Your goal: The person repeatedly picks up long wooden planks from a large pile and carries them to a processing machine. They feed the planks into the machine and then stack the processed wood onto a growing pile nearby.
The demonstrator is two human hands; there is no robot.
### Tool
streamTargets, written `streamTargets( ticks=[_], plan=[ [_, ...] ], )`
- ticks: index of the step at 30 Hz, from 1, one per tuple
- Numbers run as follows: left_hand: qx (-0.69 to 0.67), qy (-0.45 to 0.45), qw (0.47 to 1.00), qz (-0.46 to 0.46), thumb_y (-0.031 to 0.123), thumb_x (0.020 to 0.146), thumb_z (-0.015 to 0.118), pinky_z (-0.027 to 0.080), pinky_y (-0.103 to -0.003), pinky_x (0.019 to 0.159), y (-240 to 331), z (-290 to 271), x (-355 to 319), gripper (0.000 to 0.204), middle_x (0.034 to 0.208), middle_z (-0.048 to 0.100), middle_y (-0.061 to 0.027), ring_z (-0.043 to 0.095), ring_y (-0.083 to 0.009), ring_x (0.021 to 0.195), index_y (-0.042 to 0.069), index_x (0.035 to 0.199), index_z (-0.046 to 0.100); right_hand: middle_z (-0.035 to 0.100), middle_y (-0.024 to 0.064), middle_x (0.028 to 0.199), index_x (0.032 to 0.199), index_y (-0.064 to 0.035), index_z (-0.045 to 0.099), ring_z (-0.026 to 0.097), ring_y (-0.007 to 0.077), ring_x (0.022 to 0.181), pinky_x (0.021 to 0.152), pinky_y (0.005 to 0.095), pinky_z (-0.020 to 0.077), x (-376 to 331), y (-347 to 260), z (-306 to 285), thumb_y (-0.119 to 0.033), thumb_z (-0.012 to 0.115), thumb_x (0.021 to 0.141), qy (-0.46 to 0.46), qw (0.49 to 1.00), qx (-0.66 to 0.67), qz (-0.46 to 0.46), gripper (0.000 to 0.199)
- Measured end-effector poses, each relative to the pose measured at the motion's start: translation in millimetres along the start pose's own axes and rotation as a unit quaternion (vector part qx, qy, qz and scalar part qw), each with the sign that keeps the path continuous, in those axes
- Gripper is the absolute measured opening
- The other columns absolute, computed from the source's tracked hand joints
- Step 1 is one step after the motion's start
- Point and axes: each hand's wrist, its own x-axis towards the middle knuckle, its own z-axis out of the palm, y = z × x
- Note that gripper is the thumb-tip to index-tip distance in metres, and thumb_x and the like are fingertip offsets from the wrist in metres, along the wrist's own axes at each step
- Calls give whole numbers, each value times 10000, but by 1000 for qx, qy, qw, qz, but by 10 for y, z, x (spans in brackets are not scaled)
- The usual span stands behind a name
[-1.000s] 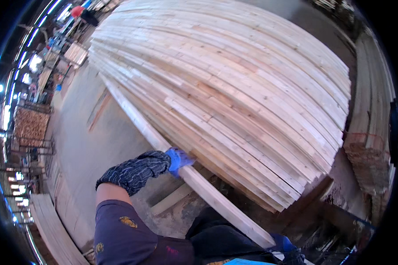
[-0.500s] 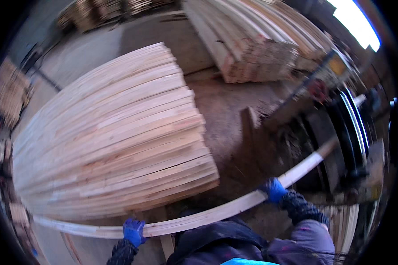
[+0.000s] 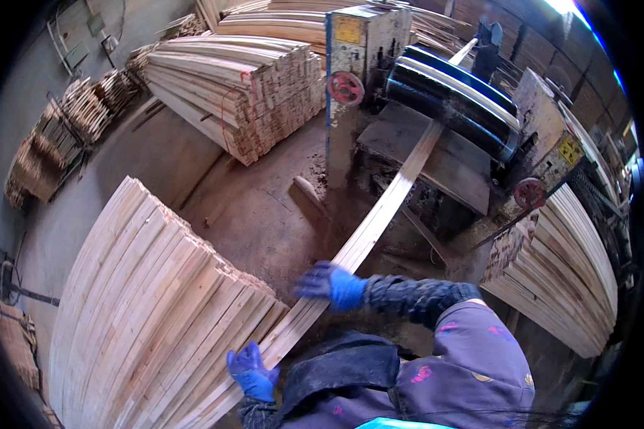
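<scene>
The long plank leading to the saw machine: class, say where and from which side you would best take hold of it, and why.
Probably the near end of the long plank, gripped across its narrow edges. It slopes from the stack of boards to the saw machine, so its far end is out of reach. The left hand meets it from the left, the right hand from above.

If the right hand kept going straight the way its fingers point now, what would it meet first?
The right hand sits over the long plank, fingers pointing left. Going on, it would probably meet the near stack of boards first, at its upper right edge, though depth is hard to judge here.
</scene>
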Motion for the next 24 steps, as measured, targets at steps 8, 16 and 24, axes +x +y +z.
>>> streamTargets(
  ticks=[8, 16, 24],
  plan=[
    [-89, -6, 994, 65, 511, 589, 853, 380, -552, 1030, 632, 282, 431, 1092, 1017, 652, -205, 615, -396, 924, -2, 1450, 421, 685, 78, 1046, 1238, -173, 630, 661, 295, 982, 833, 434, 527, -95, 70, 223, -178, 761, 544, -74, 996, 43, -15, 707],
    [81, -20, 995, -53, 379, 786, 620, 498, -548, 858, -823, 59, -1358, 719, 1032, 648, -178, 624, -382, 911, 61, 1422, 514, 664, 60, 1122, 1141, -201, 650, 618, 279, 1113, 1034, 460, 448, -636, 1081, 169, -199, 704, 681, 29, 997, -59, 39, 462],
    [96, -156, 974, -135, 382, 771, 651, 481, -534, 909, -1241, 231, -1356, 800, 1190, 617, -213, 603, -388, 1058, 63, 1473, 438, 522, 104, 1470, 1441, -210, 491, 520, 339, 1318, 1147, 532, 351, -523, 779, 162, -265, 580, 824, 64, 956, -234, 162, 626]
  ],
)
